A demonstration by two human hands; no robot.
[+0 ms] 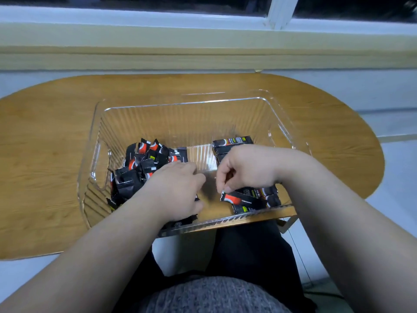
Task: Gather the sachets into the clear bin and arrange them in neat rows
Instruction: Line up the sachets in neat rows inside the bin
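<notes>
A clear ribbed plastic bin (140, 118) stands on the wooden table. A jumbled heap of black and red sachets (137, 168) fills its left side. Flat sachets lie in a row (232, 142) along the right side, partly hidden under my right wrist. My right hand (246, 168) is inside the bin and pinches the end of a black and red sachet (239, 198) near the front right. My left hand (178, 190) lies palm down on the heap's near edge, fingers curled over sachets; what it holds is hidden.
The oval wooden table (56, 154) reaches a pale wall and window sill (203, 41) behind. The bin's front rim (225, 221) overhangs the table's near edge above my lap. A bare strip of bin floor (198, 154) separates heap and row.
</notes>
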